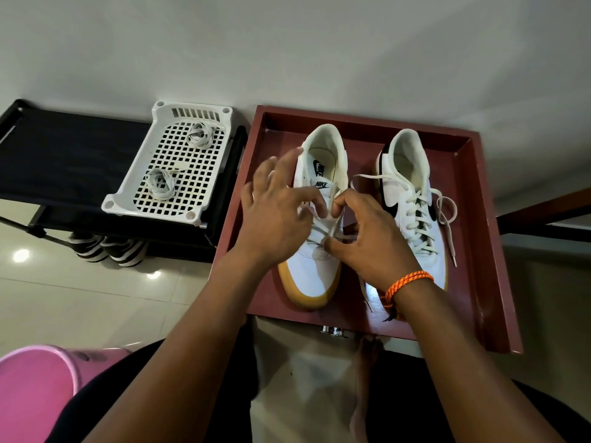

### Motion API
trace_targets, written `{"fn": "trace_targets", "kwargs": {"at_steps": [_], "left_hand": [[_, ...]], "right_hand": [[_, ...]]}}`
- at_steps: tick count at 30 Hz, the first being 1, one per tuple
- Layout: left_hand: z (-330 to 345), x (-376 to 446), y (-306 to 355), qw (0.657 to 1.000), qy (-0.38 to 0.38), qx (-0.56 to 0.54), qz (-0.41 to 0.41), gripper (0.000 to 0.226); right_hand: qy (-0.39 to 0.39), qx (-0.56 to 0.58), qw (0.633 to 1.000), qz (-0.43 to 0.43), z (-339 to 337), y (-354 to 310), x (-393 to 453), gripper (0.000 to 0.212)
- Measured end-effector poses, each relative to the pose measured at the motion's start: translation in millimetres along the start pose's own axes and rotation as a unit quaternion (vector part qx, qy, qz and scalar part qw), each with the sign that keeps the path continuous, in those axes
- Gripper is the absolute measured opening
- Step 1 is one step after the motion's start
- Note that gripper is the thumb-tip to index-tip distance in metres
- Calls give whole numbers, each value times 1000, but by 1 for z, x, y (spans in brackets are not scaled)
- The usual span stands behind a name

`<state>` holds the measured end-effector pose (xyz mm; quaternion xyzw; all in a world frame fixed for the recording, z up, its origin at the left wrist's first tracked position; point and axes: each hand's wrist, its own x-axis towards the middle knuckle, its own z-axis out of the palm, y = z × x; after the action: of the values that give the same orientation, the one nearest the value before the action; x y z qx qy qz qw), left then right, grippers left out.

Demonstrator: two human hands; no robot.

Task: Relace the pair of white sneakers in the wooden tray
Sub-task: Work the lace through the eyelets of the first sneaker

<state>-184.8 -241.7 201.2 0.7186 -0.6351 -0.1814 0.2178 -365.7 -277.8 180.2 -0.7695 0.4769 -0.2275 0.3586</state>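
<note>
Item: pair of white sneakers, gum soles, black side marks, standing side by side, toes toward the person, in a wooden tray (479, 199). Left sneaker (315, 270): partly laced over the lower eyelets, upper eyelets bare, lace (319, 231) flat, pale and loose. Right sneaker (412, 199): laced up the full row, ends untied, one loop trailing over its outer side and a tip lying on the tray floor. Left hand (275, 215): over the left sneaker's throat, fingers spread; the thumb and forefinger look to be nipping a lace end, though blur leaves this unsure. Right hand (367, 238): thumb and curled fingers pinching the lace at the mid eyelets, orange cord band (406, 282) at the wrist. Handling, as judged: lace light, limp and flat, apt to twist and to slip back through an eyelet if let go; best taken at the stiff tip for threading, then close to the eyelet for drawing snug. Sneaker light, upper soft and yielding, tongue floppy; sole firm and likely grippy on the tray, so a steadying hold at the eyelet edge or the side of the upper should serve. Risk: uneven ends, a twisted run. Adjacent: white perforated basket (128, 193) on a dark rack (64, 155) to the left, holding two coiled laces (200, 134) and (160, 183); pink bin (35, 391) at near left; striped slippers (105, 247) under the rack
</note>
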Motion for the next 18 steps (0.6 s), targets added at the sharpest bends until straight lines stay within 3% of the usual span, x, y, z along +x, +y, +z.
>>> {"fn": "trace_targets", "kwargs": {"at_steps": [2, 5, 9, 12, 15, 18], "left_hand": [[8, -5, 5, 998, -55, 24, 20, 18], [16, -6, 4, 997, -71, 36, 16, 15], [9, 2, -2, 1000, -3, -28, -12, 12], [0, 10, -5, 986, 39, -144, -71, 18], [-1, 12, -2, 935, 67, -333, -102, 23], [-5, 11, 6, 850, 64, -511, -115, 29]], "right_hand": [[2, 5, 1000, -6, 0, -2, 0, 36], [5, 1, 1000, -10, 0, -3, 0, 34], [-1, -13, 1000, 1, -2, -2, 0, 41], [-4, -17, 1000, 6, -3, -2, 0, 44], [-5, -14, 1000, 7, -3, -2, 0, 44], [-6, -10, 1000, 9, -3, -2, -1, 44]]}}
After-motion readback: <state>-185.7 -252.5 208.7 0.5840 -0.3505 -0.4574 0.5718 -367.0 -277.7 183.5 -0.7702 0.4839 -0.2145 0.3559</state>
